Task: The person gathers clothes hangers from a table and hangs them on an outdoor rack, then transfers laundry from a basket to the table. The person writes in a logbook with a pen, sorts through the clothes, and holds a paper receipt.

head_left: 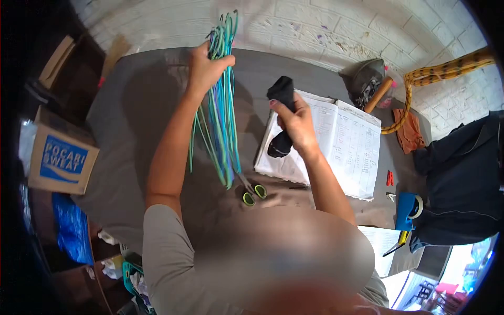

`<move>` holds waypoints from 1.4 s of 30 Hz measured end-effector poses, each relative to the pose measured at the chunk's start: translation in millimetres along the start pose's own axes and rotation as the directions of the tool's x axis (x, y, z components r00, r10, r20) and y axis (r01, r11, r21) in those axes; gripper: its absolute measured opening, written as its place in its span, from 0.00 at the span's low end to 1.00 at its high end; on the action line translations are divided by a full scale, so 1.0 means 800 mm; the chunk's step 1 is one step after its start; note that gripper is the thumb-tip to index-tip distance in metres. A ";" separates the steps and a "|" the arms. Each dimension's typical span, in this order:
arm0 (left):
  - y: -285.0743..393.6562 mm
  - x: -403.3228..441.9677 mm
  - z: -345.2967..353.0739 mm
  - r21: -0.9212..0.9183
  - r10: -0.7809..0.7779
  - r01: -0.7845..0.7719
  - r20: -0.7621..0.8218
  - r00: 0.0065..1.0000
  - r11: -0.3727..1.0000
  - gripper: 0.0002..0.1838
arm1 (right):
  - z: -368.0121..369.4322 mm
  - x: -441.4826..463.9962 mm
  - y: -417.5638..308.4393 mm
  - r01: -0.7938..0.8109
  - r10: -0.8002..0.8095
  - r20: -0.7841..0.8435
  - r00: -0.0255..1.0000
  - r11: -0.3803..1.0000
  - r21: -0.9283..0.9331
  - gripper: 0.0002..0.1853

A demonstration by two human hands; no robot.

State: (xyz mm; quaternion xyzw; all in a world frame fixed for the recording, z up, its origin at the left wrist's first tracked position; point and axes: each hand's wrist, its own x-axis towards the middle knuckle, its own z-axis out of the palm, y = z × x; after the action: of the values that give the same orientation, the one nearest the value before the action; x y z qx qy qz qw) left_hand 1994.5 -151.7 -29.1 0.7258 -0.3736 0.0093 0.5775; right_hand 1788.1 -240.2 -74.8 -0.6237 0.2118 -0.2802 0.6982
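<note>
From where I stand, the left hand [212, 68] is closed round the upper part of a bundle of cords [223, 123], whose long axis runs from twelve o'clock towards half past five. The right hand [297, 123] grips a dark cloth-like piece [283, 89], lying at four o'clock from the left hand; its ends stick out at twelve and seven. The scissors [251, 190] rest by the cords' lower tips, at seven o'clock from the right hand, which is the nearer one. I count one bundle, its strands too tangled to number, one dark piece, one pair of scissors, one open book [357, 142] and two clips [389, 178] on the worktop [123, 131].
</note>
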 end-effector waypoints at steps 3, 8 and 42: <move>0.064 -0.050 -0.050 -0.249 -0.036 0.027 -0.032 0.999 0.968 0.14 | 0.051 -0.036 -0.027 0.120 -0.114 0.071 0.991 0.989 -0.084 0.08; 0.153 -0.139 -0.118 -0.390 -0.038 0.017 -0.046 0.998 0.921 0.10 | 0.083 -0.108 -0.102 0.171 -0.184 0.040 0.982 0.962 0.213 0.11; 0.368 -0.390 0.030 -0.545 0.298 -0.032 0.407 0.863 0.838 0.08 | -0.087 -0.449 -0.153 0.343 -0.399 -0.028 0.917 0.821 -0.456 0.29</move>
State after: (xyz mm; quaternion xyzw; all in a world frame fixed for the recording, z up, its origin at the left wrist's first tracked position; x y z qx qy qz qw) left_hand 1597.1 -21.7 68.7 0.4851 -0.5553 -0.2194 0.6389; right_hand 1457.2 -64.8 17.9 -0.7765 0.1865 -0.3930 0.4559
